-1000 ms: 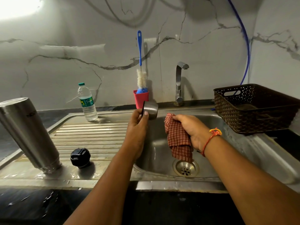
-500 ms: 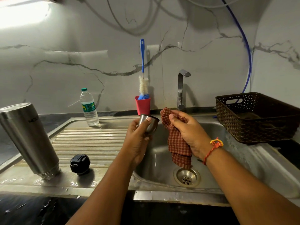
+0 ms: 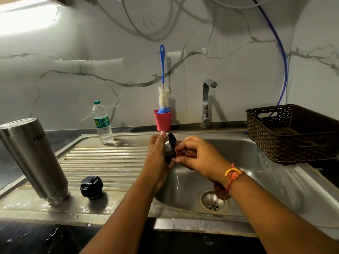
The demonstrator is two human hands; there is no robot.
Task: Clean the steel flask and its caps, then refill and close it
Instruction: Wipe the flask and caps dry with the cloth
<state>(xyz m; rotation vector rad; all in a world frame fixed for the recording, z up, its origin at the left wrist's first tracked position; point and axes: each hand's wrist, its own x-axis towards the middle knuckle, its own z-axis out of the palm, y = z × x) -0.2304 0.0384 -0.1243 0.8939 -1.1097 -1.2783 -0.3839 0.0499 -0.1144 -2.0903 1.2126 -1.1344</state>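
The steel flask [image 3: 34,160] stands upside down, mouth on the wet draining board at the left. A black inner cap [image 3: 91,186] lies beside it on the board. Over the sink basin my left hand [image 3: 156,158] grips the steel outer cap [image 3: 170,148], its dark open side turned to the right. My right hand [image 3: 198,156] holds a red checked cloth [image 3: 222,191] and pushes it against the cap's opening. Most of the cloth is hidden under my palm; its tail hangs down toward the drain.
A plastic water bottle [image 3: 102,123] stands at the back of the draining board. A red cup [image 3: 162,120] holds a blue bottle brush [image 3: 162,70]. The tap [image 3: 206,101] rises behind the basin. A dark woven basket [image 3: 293,132] sits on the right. The drain [image 3: 212,202] is open.
My left hand turned the steel cap so its opening faces right. My right hand moved left and pushed the cloth against the cap.
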